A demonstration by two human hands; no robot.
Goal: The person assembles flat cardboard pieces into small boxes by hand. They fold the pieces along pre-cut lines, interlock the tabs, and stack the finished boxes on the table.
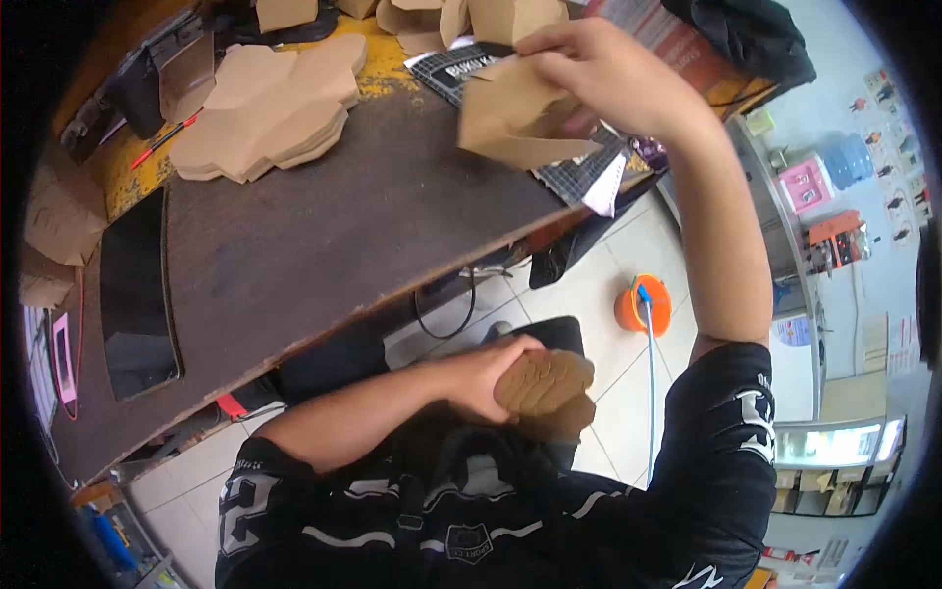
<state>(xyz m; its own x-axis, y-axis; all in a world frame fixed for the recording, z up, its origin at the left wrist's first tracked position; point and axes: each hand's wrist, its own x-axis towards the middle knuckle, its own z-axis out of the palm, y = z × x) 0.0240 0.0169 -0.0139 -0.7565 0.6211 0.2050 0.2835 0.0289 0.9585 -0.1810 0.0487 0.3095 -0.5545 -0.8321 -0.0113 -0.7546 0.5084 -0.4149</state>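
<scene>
My right hand (589, 69) is raised over the far right of the dark worktable (324, 236) and grips a folded brown cardboard box (510, 123) by its top edge. My left hand (486, 378) is down at my lap, below the table's front edge, holding a stack of flat brown cardboard blanks (545, 388). A larger pile of flat cardboard blanks (265, 108) lies on the table at the far left.
More folded brown boxes (432, 18) crowd the table's back edge. A red pen (162, 142) and a black tool (137, 83) lie at the left. A black panel (137, 294) rests on the table. An orange bucket (643, 304) stands on the tiled floor.
</scene>
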